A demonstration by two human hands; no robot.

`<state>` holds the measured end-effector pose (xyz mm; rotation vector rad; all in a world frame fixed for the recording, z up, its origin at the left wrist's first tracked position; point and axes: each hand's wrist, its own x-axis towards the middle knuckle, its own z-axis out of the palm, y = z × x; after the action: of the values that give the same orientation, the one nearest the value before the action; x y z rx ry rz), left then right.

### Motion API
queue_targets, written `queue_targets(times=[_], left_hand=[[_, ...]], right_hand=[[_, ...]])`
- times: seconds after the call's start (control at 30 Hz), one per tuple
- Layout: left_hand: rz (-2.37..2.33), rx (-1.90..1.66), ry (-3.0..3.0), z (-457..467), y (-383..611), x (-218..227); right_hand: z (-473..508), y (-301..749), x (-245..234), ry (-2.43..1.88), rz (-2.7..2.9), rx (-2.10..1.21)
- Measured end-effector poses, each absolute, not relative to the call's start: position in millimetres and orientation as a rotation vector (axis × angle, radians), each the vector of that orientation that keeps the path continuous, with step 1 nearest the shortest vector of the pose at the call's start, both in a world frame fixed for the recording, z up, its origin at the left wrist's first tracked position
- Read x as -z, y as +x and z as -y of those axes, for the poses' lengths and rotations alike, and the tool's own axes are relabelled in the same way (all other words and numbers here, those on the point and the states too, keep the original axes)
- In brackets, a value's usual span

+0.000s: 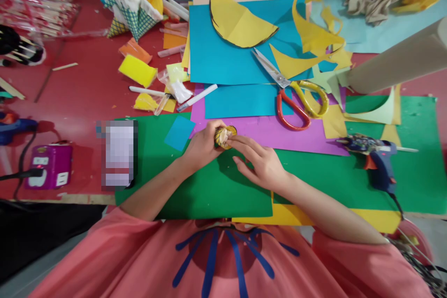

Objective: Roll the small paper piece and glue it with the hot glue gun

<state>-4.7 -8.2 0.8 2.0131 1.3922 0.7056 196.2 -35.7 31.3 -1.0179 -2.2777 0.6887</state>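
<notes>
My left hand (203, 146) is closed round a small yellow paper cone or roll (229, 130) with dark lines on it. Its round open end faces up, and crumpled cream-coloured stuffing (222, 137) fills it. With the fingers stretched out, my right hand (262, 163) touches the stuffing at its fingertips; the thumb stands apart below. Most of the cone's side is hidden in my left hand. Under both hands lies green sheet (195, 195), with a purple sheet (258, 132) just beyond.
Scissors (281, 79) lie open on blue sheets (237, 102), near a yellow half-disc (240, 21). At right are a glue gun (379, 160) and a thick pale tube (401, 58). A blurred phone-like object (119, 149), a purple power socket (49, 165) and a yellow-and-green wrapped bundle (134, 2) stand left.
</notes>
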Motion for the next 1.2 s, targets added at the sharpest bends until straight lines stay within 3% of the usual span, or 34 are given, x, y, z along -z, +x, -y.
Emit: queue_targets(times=[1.2], left_hand=[[-1.292, -0.613, 2.156, 5.8, 1.6, -12.7]], right_hand=[[33.9, 193.3, -32.1, -1.071, 2.391, -0.606]])
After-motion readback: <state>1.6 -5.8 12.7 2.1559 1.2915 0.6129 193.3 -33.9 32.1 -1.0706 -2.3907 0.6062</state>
